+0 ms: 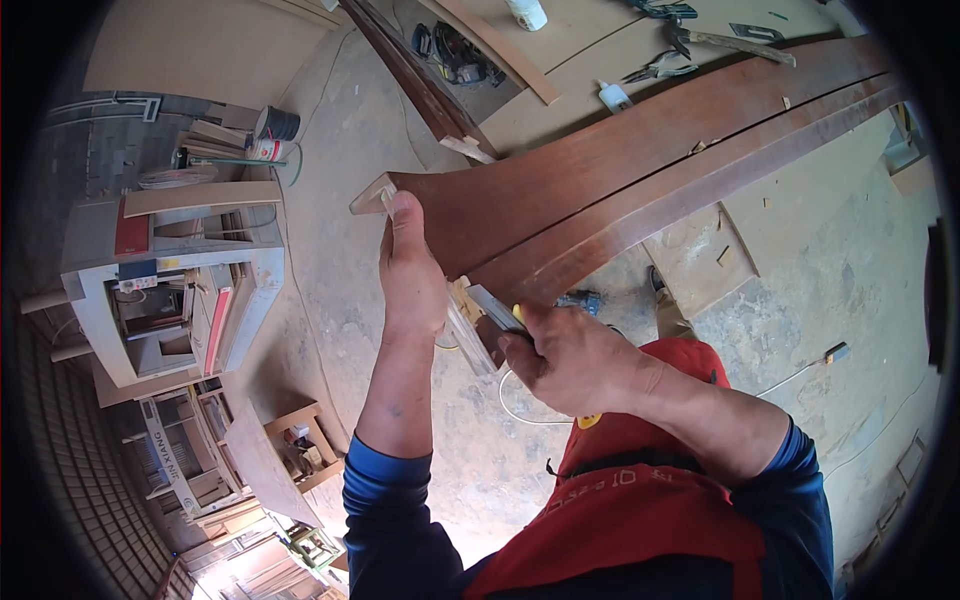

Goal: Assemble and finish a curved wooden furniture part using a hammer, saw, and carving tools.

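Observation:
A long reddish-brown curved wooden piece (560,170) with a dark groove along it runs from the middle toward the upper right. At its near end, my left hand (413,275) is closed round the pale end edge, thumb on top and the other fingers mostly hidden. My right hand (578,362) grips a utility knife (495,307) with a flat grey body and a yellow part. The knife's front end lies against the lower corner of that end, beside rough pale wood. Whether the blade is cutting in cannot be told.
Beyond the wooden piece, a hammer (740,46), pliers (662,68) and a white bottle (614,97) lie on a board surface. Dark brown lengths of wood (415,75) jut in from the top. A grey machine frame (92,325) stands at left, near a dark bucket (277,123).

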`<state>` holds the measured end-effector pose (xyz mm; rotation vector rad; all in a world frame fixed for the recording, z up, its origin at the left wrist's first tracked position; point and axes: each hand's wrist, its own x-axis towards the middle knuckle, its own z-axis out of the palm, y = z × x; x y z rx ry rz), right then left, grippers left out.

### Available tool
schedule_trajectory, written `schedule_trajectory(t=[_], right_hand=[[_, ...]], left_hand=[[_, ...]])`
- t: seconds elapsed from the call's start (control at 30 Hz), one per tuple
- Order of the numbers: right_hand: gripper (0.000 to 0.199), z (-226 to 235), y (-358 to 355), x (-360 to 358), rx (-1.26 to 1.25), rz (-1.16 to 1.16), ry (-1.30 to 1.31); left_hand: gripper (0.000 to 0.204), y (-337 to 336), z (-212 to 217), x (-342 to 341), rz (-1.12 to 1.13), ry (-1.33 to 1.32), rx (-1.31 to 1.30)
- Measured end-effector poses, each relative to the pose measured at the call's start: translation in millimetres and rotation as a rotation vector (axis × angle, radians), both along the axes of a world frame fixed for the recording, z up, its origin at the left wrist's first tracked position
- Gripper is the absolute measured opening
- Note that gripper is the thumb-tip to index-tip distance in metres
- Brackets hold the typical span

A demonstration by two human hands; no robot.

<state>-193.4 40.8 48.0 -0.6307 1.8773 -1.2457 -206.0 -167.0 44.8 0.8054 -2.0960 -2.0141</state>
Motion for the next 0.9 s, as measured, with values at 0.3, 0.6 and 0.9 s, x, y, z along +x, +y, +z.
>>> schedule_trajectory(t=[0.3,0.6,0.9], right_hand=[[0.034,-3,6,7,-0.018,-0.02,-0.059],[0.034,-5,11,15,-0.04,-0.038,-0.118],[0.033,-15,7,29,-0.081,-0.095,-0.06]], left_hand=[[0.07,1,-6,-4,0.09,-0.023,-0.029],[0.072,11,6,-6,0.08,-0.075,-0.041],[0.074,14,8,-3,0.086,-0.068,-0.067]])
